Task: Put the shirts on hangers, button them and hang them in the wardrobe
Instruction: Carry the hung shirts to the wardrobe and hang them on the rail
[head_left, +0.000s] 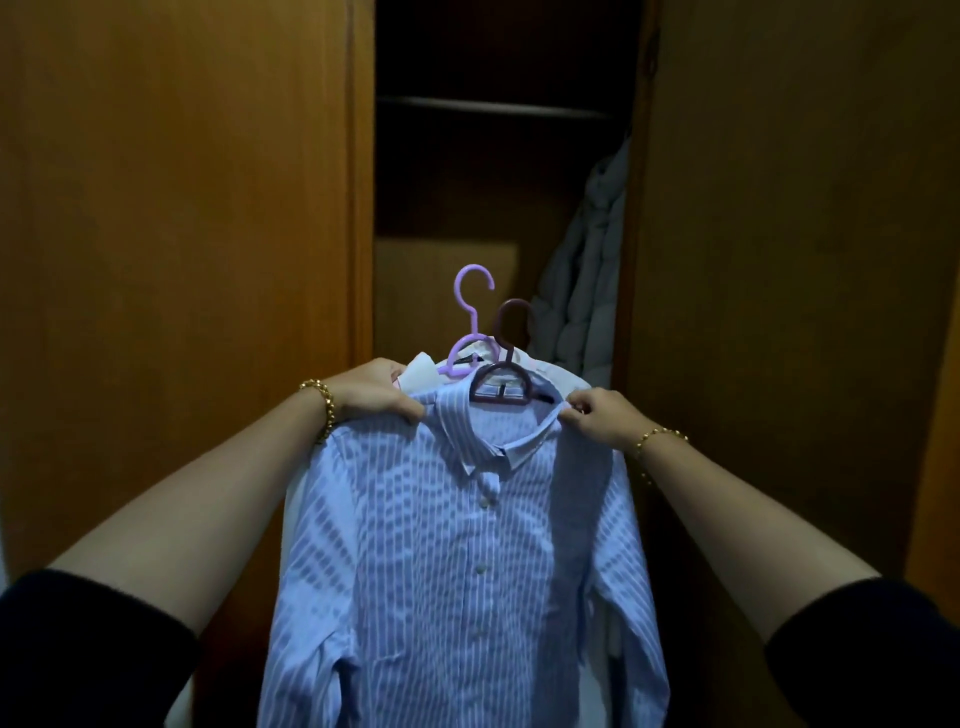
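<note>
At the left-hand shoulder of a blue-and-white striped shirt (467, 545): left hand (371, 395), gold bracelet at the wrist, fingers curled tight over the fabric. Shirt closed along its buttons, held up in front of an open wooden wardrobe (182, 208). Just behind the shirt's collar, a white shirt (423, 371) on a lilac hanger (470, 317). Inside the collar, a dark purple hanger (501, 382), hook upright. At the collar's right edge: right hand (597, 415), pinching the cloth. Beyond the shirt's right shoulder, a pale padded garment (587, 270) hanging inside.

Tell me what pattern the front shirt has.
The front shirt is light blue with white vertical stripes; head view.
</note>
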